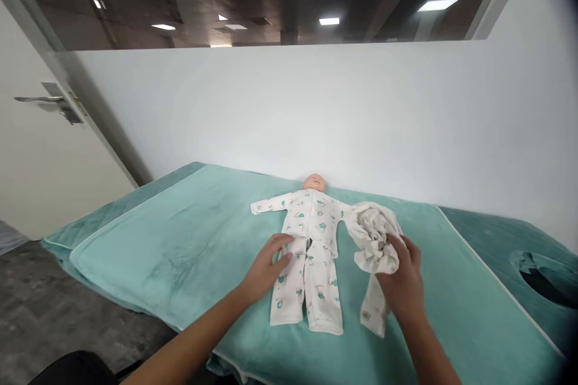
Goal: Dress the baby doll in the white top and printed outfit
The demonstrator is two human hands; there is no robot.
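A baby doll (314,182) lies on its back, dressed in a white long-sleeved top (311,213) and white trousers (323,289), both printed with small green figures. My left hand (268,266) rests at the doll's waist and hip on the left, thumb and fingers apart, with nothing gripped. Bunched in my right hand (404,274) is a crumpled white garment (374,231), held beside the doll. One printed piece of it hangs down below my fingers. The garment covers the end of the doll's right-side sleeve.
Soft green cloth (203,240) covers the massage table (492,240), which has a face hole (548,283) at its right end. A white wall (280,114) with a window stands behind. To the left is a door (49,150) with a metal handle.
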